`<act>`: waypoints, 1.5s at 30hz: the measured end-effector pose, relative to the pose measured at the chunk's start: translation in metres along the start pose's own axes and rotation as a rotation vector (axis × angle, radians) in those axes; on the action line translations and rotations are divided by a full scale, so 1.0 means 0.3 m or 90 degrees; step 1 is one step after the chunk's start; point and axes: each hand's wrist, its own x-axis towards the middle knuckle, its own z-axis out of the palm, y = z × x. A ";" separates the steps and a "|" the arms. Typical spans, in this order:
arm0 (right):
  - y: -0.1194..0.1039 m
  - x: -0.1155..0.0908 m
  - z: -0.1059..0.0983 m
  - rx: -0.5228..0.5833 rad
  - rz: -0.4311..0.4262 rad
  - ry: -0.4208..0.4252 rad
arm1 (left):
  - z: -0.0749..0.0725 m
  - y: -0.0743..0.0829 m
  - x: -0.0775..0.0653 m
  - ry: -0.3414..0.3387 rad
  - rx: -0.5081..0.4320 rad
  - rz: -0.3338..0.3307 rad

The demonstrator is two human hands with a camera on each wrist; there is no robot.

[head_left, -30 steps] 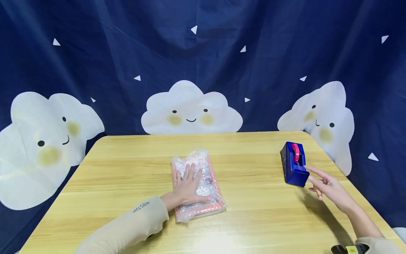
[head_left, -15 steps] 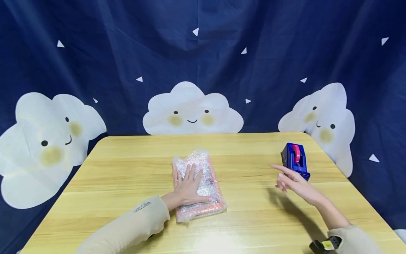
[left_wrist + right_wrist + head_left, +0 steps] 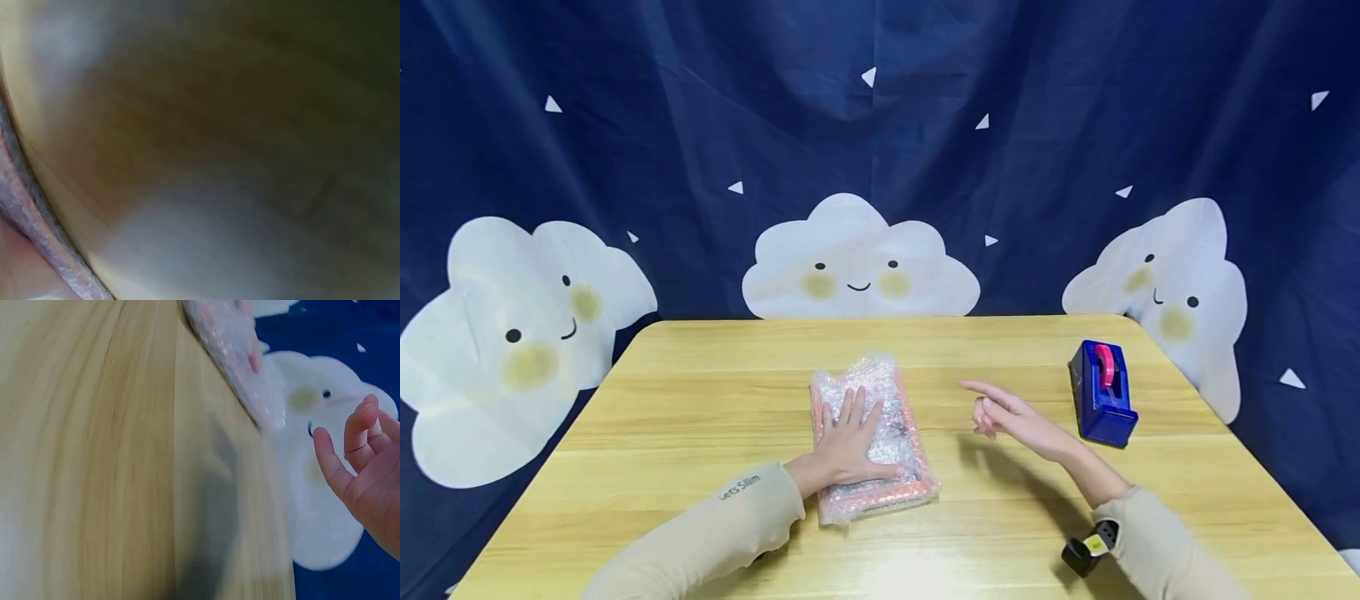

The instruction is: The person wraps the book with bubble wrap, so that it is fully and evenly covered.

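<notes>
My left hand point(image 3: 850, 446) lies flat with spread fingers on a bubble-wrapped flat rectangular package point(image 3: 904, 421) with a pink-orange border. In the left wrist view only the package's edge point(image 3: 37, 225) and a bit of skin show; the rest is blurred. My right hand point(image 3: 1018, 421) is in the air over the table, right of the package. Its index finger points left and the other fingers are bent. In the right wrist view, that hand point(image 3: 375, 469) has its thumb apart from the curled fingers. A faint pale streak shows near the fingertips; I cannot tell what it is.
A blue tape dispenser point(image 3: 1105, 408) with a pink tape roll core point(image 3: 1105, 367) stands on the right of the wood-grain table point(image 3: 715, 367). Behind the table hangs a dark blue curtain point(image 3: 1037, 167) with smiling clouds. A black wrist device point(image 3: 1084, 552) sits at my right cuff.
My right hand has moved left from the front of the tape dispenser towards the package. My left hand stays spread on the package, and the dispenser keeps its place.
</notes>
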 end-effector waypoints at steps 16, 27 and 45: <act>0.046 0.153 0.138 0.046 0.090 -0.051 | 0.011 0.004 -0.001 -0.011 0.000 -0.007; 0.049 0.226 0.203 0.094 0.064 -0.149 | 0.014 0.002 -0.003 0.002 -0.011 -0.002; 0.080 0.274 0.207 -0.228 0.125 -0.132 | 0.006 0.002 0.002 0.003 0.014 0.000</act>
